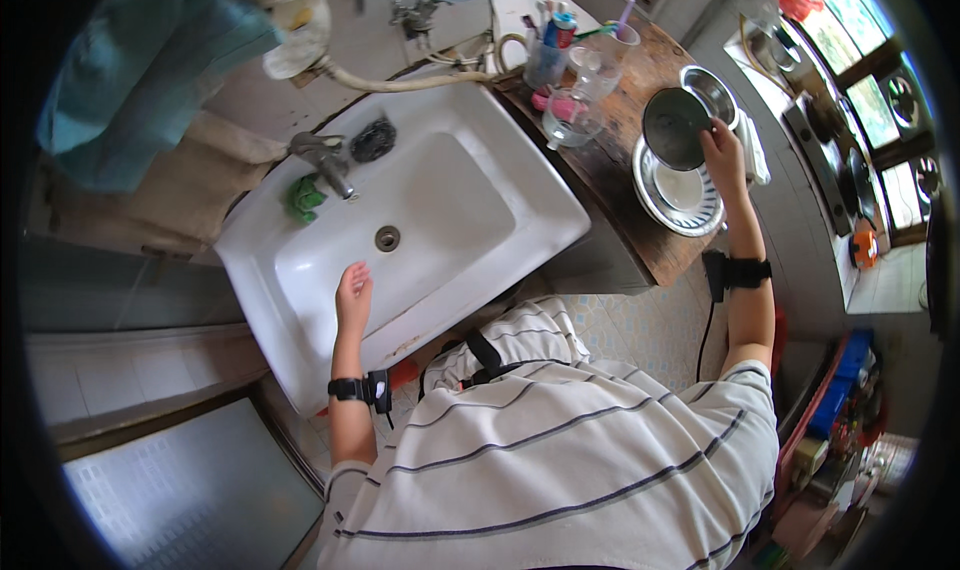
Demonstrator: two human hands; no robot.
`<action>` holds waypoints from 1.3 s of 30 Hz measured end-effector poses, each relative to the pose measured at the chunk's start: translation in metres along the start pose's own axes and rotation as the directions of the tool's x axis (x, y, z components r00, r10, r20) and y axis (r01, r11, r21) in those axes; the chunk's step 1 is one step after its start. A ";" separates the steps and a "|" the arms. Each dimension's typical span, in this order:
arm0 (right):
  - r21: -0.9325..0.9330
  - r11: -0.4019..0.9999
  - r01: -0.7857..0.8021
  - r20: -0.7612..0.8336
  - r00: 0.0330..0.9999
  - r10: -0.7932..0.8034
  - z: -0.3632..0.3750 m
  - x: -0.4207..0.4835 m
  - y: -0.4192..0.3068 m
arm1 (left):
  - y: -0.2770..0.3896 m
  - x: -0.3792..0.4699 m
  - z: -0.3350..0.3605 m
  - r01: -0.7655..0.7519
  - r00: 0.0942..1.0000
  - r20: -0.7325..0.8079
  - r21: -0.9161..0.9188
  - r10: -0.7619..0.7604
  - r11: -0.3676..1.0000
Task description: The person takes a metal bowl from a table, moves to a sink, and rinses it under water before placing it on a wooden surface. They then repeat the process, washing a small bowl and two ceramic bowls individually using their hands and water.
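Observation:
My right hand (721, 150) grips the rim of a dark green-grey bowl (675, 130), tilted above the wooden counter. Under it stand a white dish with a blue-patterned rim (679, 221) and a smaller pale bowl (679, 186) inside that. A stainless steel bowl (710, 94) is just behind. Over the near left part of the white sink (465, 232) is my left hand (354, 281), fingers slightly curled, holding nothing. A metal faucet (322, 157), a green cloth or scrubber (304, 197) and a dark mesh scourer (373, 139) are at the sink's back left.
On the wooden counter (637, 67) are a cup of toothbrushes and toothpaste (547, 60), clear plastic cups (598, 71) and a clear container (571, 120) near a pink item. A pale hose (405, 85) runs behind the sink. Blue-green fabric (150, 82) hangs at the upper left.

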State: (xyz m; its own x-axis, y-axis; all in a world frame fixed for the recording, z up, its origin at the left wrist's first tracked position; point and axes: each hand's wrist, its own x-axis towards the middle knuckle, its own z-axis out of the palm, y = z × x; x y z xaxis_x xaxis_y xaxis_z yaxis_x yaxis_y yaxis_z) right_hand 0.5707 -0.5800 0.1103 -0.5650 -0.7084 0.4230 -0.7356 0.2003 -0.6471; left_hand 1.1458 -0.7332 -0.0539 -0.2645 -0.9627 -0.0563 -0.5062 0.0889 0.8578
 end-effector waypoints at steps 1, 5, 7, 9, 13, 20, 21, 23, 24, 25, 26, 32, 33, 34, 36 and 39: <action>0.168 0.985 -0.047 0.086 0.996 0.033 0.020 -0.004 -0.037 | 0.003 0.009 -0.004 0.028 1.000 0.010 -0.131 -0.027 0.991; 0.333 0.876 -0.350 0.450 0.875 0.178 0.106 -0.030 -0.096 | 0.022 0.064 -0.004 0.027 0.997 0.075 -0.437 0.006 0.899; 0.255 0.925 -0.280 0.583 0.808 0.084 0.146 -0.046 -0.120 | 0.057 0.088 -0.001 -0.002 0.989 0.133 -0.450 0.069 0.893; 0.175 0.933 -0.314 0.704 0.702 0.105 0.198 -0.062 -0.132 | 0.082 0.109 -0.002 0.035 0.985 0.167 -0.443 0.043 0.896; 0.072 0.923 -0.377 0.828 0.539 0.156 0.291 -0.096 -0.159 | 0.096 0.149 -0.010 0.183 0.983 0.139 -0.706 -0.119 0.684; 0.107 0.878 -0.467 0.839 0.516 0.172 0.380 -0.123 -0.200 | 0.090 0.187 -0.026 0.307 0.944 0.275 -0.933 -0.181 0.186; 0.108 0.879 -0.464 0.843 0.512 0.166 0.388 -0.124 -0.201 | 0.095 0.187 -0.028 0.301 0.946 0.268 -0.935 -0.185 0.185; 0.095 0.893 -0.440 0.827 0.534 0.175 0.401 -0.125 -0.201 | 0.105 0.187 -0.034 0.225 0.965 0.198 -0.962 -0.173 0.153; 0.102 0.909 -0.405 0.824 0.546 0.151 0.404 -0.126 -0.202 | 0.105 0.189 -0.039 0.243 0.953 0.224 -0.967 -0.205 0.073; 0.100 0.910 -0.402 0.829 0.540 0.147 0.406 -0.126 -0.203 | 0.103 0.187 -0.042 0.238 0.952 0.219 -0.969 -0.212 0.071; 0.101 0.918 -0.383 0.827 0.545 0.136 0.408 -0.126 -0.203 | 0.102 0.185 -0.044 0.247 0.960 0.227 -0.963 -0.164 0.107; 0.103 0.932 -0.349 0.824 0.554 0.117 0.407 -0.127 -0.202 | 0.075 0.155 -0.047 0.242 0.969 0.213 -0.926 -0.127 0.288; 0.111 0.934 -0.338 0.816 0.568 0.109 0.406 -0.128 -0.203 | 0.063 0.144 -0.045 0.251 0.963 0.190 -0.890 -0.191 0.381; 0.110 0.935 -0.339 0.817 0.566 0.109 0.407 -0.129 -0.201 | 0.048 0.135 -0.042 0.252 0.962 0.190 -0.890 -0.194 0.379; 0.085 0.934 -0.347 0.821 0.556 0.132 0.411 -0.130 -0.197 | 0.010 0.117 -0.031 0.244 0.930 0.029 -0.795 -0.367 0.556; 0.088 0.935 -0.343 0.821 0.557 0.127 0.415 -0.133 -0.196 | -0.036 0.092 -0.007 0.319 0.874 -0.123 -0.587 -0.471 0.744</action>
State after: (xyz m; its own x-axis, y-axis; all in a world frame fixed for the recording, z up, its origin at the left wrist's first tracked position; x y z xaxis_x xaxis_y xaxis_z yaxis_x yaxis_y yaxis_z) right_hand 0.9448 -0.8059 -0.0828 -0.1015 -0.9248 -0.3667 -0.4616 0.3703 -0.8061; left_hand 1.1457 -0.8263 -0.0868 0.1085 -0.9143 -0.3902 0.0205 -0.3904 0.9204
